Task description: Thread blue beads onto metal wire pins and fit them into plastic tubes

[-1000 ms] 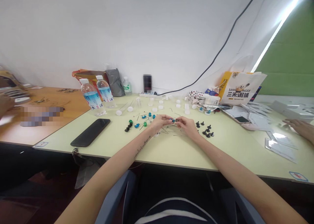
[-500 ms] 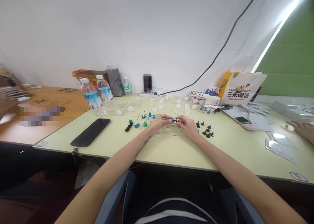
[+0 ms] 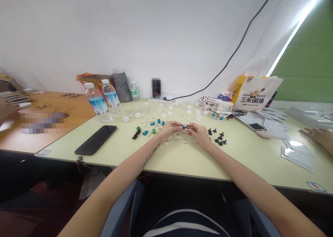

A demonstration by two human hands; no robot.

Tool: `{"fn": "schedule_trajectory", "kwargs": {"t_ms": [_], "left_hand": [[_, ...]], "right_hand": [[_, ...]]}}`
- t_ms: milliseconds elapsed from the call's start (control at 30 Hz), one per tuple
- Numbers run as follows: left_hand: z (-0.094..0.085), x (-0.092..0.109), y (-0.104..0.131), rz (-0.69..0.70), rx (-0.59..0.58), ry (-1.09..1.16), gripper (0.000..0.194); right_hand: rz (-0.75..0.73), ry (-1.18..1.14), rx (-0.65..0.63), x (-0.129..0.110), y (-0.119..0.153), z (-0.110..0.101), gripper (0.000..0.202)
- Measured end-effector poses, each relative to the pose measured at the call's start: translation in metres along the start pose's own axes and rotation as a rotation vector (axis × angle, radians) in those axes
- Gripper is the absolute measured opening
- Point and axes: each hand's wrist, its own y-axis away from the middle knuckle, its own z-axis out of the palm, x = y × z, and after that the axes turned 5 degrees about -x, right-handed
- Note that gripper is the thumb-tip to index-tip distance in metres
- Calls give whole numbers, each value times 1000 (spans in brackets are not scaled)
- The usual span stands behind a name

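Above the middle of the pale table, my left hand (image 3: 170,129) pinches a small blue part (image 3: 184,127) between thumb and fingertips. Opposite it, my right hand (image 3: 199,132) is closed in a pinch on a small dark part (image 3: 187,127), which meets the blue one; the fingers cover most of both. Left of my hands lie small blue pieces (image 3: 152,123), a green piece (image 3: 154,131) and black round pieces (image 3: 134,137). To the right stand several black knobs with stems (image 3: 221,137). Thin metal pins (image 3: 175,138) are scattered beneath my hands.
A black phone (image 3: 96,140) lies at left, with two water bottles (image 3: 99,103) behind it. Clear tubes with white caps (image 3: 138,115) and loose white caps (image 3: 198,118) are at the back. A paper bag (image 3: 253,93) stands back right. Another person's hand (image 3: 318,136) rests at far right.
My hands stay in nearly the same place, with only a slight shift of the fingers around the small parts. The other person's hand at far right has moved slightly left.
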Motion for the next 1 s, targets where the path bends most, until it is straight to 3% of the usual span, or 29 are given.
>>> {"fn": "schedule_trajectory", "kwargs": {"t_ms": [1000], "left_hand": [[1,1,1,-8,10,24,27]], "right_hand": [[25,-31,1,0,0,0,19]]}}
